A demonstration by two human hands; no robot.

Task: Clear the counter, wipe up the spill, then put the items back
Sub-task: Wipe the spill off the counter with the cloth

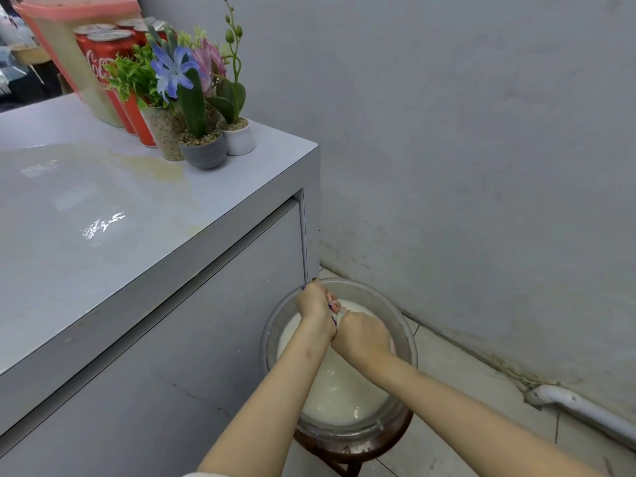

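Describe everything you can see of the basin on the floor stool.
The basin is round, translucent and plastic-looking, upright on a dark stool beside the end of the counter. It is partly filled with milky white water. The left hand and right hand grip a cloth together over it; whether they touch it is unclear.

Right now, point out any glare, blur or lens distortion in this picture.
Head view: a bright glare patch on the counter; the container and cola cans at the top-left edge look soft and lean from wide-angle distortion; the left hand and right hand gripping the cloth over the basin are sharp, evenly lit, without hard shadows.
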